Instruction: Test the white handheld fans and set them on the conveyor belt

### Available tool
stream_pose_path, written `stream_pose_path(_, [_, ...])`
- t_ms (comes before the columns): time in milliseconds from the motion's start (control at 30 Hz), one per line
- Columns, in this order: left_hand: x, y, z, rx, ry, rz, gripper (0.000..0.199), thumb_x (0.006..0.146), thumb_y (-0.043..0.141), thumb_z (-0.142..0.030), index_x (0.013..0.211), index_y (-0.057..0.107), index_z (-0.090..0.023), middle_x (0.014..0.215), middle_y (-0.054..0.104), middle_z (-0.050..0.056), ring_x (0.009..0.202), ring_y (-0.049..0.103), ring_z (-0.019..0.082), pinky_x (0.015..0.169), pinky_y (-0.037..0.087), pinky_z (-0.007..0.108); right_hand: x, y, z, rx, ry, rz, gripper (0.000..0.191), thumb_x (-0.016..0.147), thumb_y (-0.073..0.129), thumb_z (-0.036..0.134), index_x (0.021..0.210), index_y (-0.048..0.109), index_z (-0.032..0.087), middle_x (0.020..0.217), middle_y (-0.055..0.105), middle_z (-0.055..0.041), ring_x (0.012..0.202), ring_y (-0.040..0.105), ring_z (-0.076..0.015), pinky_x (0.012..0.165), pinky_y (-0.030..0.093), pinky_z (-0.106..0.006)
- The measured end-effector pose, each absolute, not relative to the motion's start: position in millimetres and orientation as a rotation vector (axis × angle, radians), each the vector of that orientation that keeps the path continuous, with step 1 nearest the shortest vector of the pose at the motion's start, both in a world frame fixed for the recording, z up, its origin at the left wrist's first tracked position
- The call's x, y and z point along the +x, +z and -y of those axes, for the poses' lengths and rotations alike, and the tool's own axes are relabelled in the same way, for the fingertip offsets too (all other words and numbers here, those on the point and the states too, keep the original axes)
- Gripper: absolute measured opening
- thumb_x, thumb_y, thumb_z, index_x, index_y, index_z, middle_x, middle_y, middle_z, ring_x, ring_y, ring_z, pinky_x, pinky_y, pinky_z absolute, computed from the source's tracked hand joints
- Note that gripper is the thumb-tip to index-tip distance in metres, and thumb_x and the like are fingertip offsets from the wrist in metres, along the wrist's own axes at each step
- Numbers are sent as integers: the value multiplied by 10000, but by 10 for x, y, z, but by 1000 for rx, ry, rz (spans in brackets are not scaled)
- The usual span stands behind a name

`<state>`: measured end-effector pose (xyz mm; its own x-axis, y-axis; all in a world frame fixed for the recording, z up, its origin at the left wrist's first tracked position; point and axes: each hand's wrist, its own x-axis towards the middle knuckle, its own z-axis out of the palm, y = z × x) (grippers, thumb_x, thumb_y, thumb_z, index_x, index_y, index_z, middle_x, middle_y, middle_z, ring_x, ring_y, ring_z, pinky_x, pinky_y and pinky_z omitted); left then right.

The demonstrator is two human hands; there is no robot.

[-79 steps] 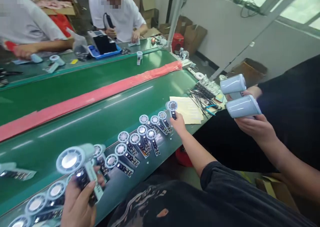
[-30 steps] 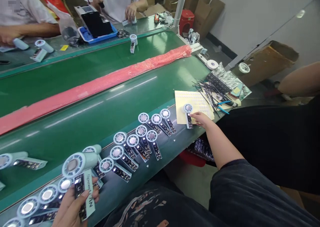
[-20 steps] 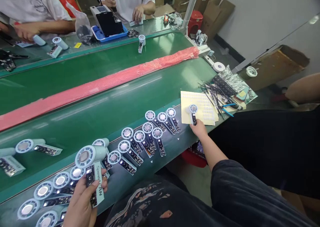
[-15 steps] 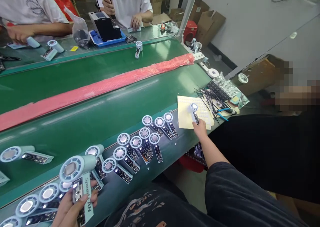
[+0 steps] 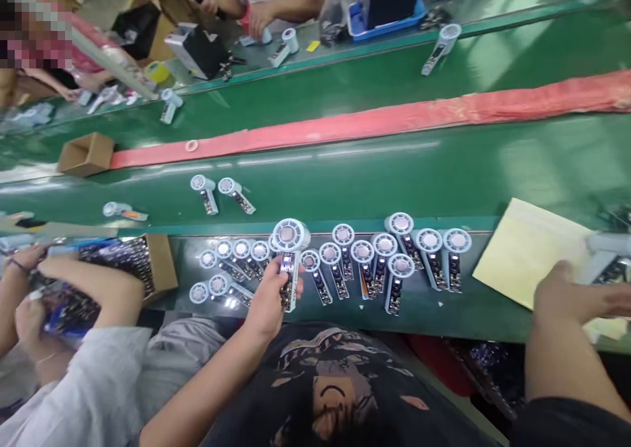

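Observation:
A light-blue handheld fan (image 5: 290, 236) with an exposed circuit board in its handle stands in my left hand (image 5: 269, 296), fingers wrapped round the handle. Over the right part of the table, my right hand (image 5: 574, 296) is closed on another light-blue fan (image 5: 604, 259), blurred and partly cut off by the frame edge. Beneath that hand lies a yellow sheet (image 5: 517, 256). Several similar fans (image 5: 401, 266) lie between my hands with circuit boards facing up. More fans (image 5: 208, 258) rest just left of my left hand.
A green belt (image 5: 345, 177) runs behind the table, with a few fans on it. A pink strip (image 5: 345, 126) divides the belts. At left, a co-worker's arms (image 5: 98, 282) are beside a cardboard box of parts (image 5: 162, 269). Other people sit across.
The view has swung left, bringing the co-worker at left into sight. My left hand still holds a fan, now upright. My right hand and its fan now appear at the right frame edge.

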<state>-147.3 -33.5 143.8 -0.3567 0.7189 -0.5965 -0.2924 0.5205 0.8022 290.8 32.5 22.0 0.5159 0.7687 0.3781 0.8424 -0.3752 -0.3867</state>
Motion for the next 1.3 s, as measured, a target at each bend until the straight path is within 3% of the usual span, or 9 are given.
stream_pose_path(100, [-1562, 1415, 429, 369, 1185, -1629, 338, 629, 630, -351, 928, 586, -200, 772, 699, -7, 550, 549, 120, 523, 445, 255, 2024, 275, 2, -1804, -88, 1594, 535, 855, 652, 391, 1313, 583, 124, 1149, 596, -282, 1196, 559, -439, 1013, 440, -633])
stream_pose_path(200, [-1724, 1373, 564, 335, 1281, -1635, 349, 628, 636, -355, 939, 554, -217, 807, 716, -4, 555, 561, 130, 532, 453, 273, 886, 487, 252, -1253, 803, 2428, 315, 932, 547, 282, 1223, 662, 252, 1149, 688, -144, 1069, 670, -314, 969, 526, -488])
stream_pose_path(333, [-1938, 1312, 749, 313, 1303, -1669, 337, 651, 624, -343, 955, 535, -227, 846, 718, 2, 593, 593, 147, 563, 481, 296, -98, 662, 277, -1761, 1269, 2587, 423, 949, 620, 285, 1343, 593, 133, 1201, 678, -235, 1036, 706, -354, 847, 561, -434])
stream_pose_path(600, [-2176, 1248, 867, 321, 1190, -1615, 342, 688, 603, -346, 998, 523, -223, 868, 708, 7, 598, 586, 137, 542, 451, 265, -199, 533, 52, -2134, 1409, 2222, 75, 826, 683, 227, 828, 665, 154, 929, 727, -193, 982, 705, -380, 819, 533, -416])
stream_pose_path(700, [-2228, 1248, 836, 363, 1157, -1540, 367, 686, 624, -355, 1012, 513, -226, 915, 715, 12, 620, 610, 141, 567, 482, 287, -61, 698, 106, -2051, 1560, 2014, 99, 806, 598, 271, 859, 636, 196, 867, 722, -97, 852, 722, -290, 699, 548, -338])
stream_pose_path(833, [-2267, 1259, 800, 399, 1163, -1423, 408, 711, 637, -375, 1062, 489, -228, 1020, 716, 40, 722, 670, 173, 661, 550, 346, 14, 1011, 260, -1517, 1980, 1290, 433, 746, 548, 357, 1166, 499, 265, 1127, 698, -63, 667, 691, -188, 552, 533, -311])
stream_pose_path(967, [-2301, 1296, 764, 456, 1195, -1335, 411, 736, 645, -357, 1089, 471, -237, 1112, 705, 64, 801, 693, 201, 681, 565, 365, -257, 1277, 292, -1236, 1848, 1001, 486, 719, 601, 470, 1131, 419, 285, 847, 658, 18, 497, 546, -135, 486, 469, -292])
stream_pose_path(1133, [-2341, 1396, 693, 508, 1279, -1221, 420, 766, 654, -330, 1138, 473, -253, 1094, 714, 63, 847, 698, 223, 702, 563, 376, -694, 1422, 270, -1166, 1747, 1015, 492, 851, 485, 593, 1240, 461, 293, 994, 700, -39, 806, 682, -222, 613, 557, -344])
stream_pose_path(1300, [-2341, 1469, 640, 495, 1348, -1101, 485, 747, 771, -327, 1158, 519, -272, 1192, 710, 60, 1065, 690, 252, 904, 565, 411, -854, 1424, 321, -1007, 1668, 1010, 588, 842, 703, 524, 1349, 465, 343, 1274, 656, -50, 1163, 638, -249, 958, 574, -437])
